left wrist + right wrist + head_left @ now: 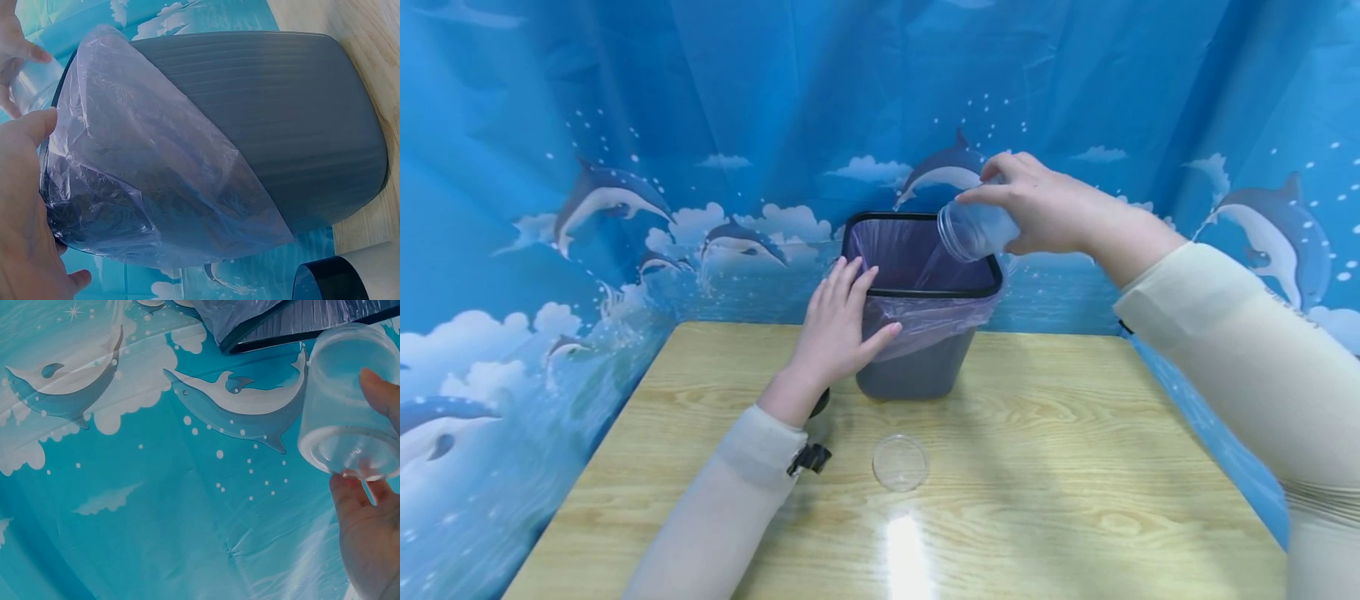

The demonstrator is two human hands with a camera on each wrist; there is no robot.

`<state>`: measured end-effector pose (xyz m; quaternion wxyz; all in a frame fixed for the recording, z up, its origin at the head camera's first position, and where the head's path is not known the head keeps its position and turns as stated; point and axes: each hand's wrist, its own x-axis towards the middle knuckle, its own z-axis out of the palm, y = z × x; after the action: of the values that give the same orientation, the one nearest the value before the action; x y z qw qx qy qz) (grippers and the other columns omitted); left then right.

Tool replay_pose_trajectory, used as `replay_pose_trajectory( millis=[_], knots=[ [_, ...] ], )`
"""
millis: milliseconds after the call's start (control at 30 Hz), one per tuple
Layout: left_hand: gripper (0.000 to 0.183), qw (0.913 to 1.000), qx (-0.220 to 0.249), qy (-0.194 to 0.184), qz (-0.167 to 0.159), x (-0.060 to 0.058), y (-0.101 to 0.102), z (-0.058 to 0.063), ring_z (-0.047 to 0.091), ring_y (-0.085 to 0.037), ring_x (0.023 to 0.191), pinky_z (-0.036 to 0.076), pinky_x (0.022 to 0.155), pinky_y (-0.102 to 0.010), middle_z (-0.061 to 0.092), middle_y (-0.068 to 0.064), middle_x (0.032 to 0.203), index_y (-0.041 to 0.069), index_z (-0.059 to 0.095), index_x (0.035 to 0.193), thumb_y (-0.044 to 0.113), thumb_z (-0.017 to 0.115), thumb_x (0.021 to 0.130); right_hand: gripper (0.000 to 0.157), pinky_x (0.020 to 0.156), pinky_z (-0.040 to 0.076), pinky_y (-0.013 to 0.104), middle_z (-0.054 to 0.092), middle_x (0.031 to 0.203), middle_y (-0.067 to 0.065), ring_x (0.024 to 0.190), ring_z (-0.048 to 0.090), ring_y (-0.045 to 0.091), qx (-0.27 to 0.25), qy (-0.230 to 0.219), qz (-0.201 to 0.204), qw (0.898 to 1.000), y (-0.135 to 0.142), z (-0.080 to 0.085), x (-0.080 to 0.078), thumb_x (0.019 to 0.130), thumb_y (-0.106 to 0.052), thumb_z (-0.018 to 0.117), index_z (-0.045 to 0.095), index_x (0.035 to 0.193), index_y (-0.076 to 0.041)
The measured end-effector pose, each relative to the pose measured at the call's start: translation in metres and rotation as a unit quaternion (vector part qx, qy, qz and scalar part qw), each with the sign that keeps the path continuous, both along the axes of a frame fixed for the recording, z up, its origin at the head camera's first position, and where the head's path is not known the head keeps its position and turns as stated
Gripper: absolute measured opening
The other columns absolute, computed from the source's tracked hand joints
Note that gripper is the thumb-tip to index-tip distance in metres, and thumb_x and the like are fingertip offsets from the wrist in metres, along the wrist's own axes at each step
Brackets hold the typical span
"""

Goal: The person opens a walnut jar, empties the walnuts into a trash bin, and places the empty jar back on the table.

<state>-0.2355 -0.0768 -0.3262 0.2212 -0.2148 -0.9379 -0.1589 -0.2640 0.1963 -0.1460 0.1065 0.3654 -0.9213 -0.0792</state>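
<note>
My right hand (1045, 204) grips a clear plastic jar (973, 229), thumb and fingers round its sides. The jar is tipped with its threaded mouth over the opening of a grey trash bin (917, 367); its round base (353, 453) faces the right wrist camera. My left hand (842, 321) rests at the bin's near left rim, its fingers extended, the thumb spread towards the front. A thin purple bag (150, 169) lines the bin and hangs folded over its black rim. No contents show inside the jar.
A clear round lid (900, 462) lies on the wooden table (1060, 467) before the bin. Beside my left wrist stands a cylinder with a black end (331, 278), partly hidden by the arm in the head view. A blue dolphin curtain (790, 108) hangs behind.
</note>
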Motion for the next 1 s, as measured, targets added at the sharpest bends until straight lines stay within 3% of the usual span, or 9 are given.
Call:
replay_pose_trajectory(
  millis=[167, 433, 1000],
  knots=[
    [0.087, 1.0, 0.0, -0.001, 0.001, 0.001, -0.001, 0.001, -0.006, -0.021, 0.14, 0.007, 0.111, -0.049, 0.003, -0.002, 0.154, 0.024, 0.01, 0.148, 0.073, 0.037, 0.081, 0.083, 0.084, 0.044, 0.05, 0.034, 0.134, 0.017, 0.119, 0.032, 0.036, -0.026, 0.02, 0.021, 0.999, 0.003, 0.0, 0.0, 0.067, -0.008, 0.081, 0.042, 0.139, -0.027],
    [0.086, 1.0, -0.003, -0.005, -0.001, 0.003, -0.002, 0.003, -0.005, -0.021, 0.14, 0.01, 0.11, -0.049, 0.009, -0.003, 0.153, 0.023, 0.013, 0.148, 0.072, 0.037, 0.081, 0.08, 0.081, 0.046, 0.049, 0.032, 0.134, 0.018, 0.12, 0.028, 0.038, 0.046, -0.032, -0.031, 0.998, 0.01, -0.011, -0.005, 0.069, -0.007, 0.079, 0.043, 0.138, -0.025],
    [0.087, 1.0, -0.001, 0.0, -0.004, 0.001, -0.001, 0.0, -0.005, -0.022, 0.14, 0.011, 0.11, -0.05, 0.001, -0.003, 0.154, 0.024, 0.008, 0.149, 0.072, 0.038, 0.082, 0.083, 0.082, 0.046, 0.05, 0.03, 0.136, 0.018, 0.122, 0.028, 0.039, 0.026, -0.019, -0.011, 0.999, 0.018, -0.019, -0.004, 0.069, -0.007, 0.08, 0.041, 0.139, -0.024]
  ],
)
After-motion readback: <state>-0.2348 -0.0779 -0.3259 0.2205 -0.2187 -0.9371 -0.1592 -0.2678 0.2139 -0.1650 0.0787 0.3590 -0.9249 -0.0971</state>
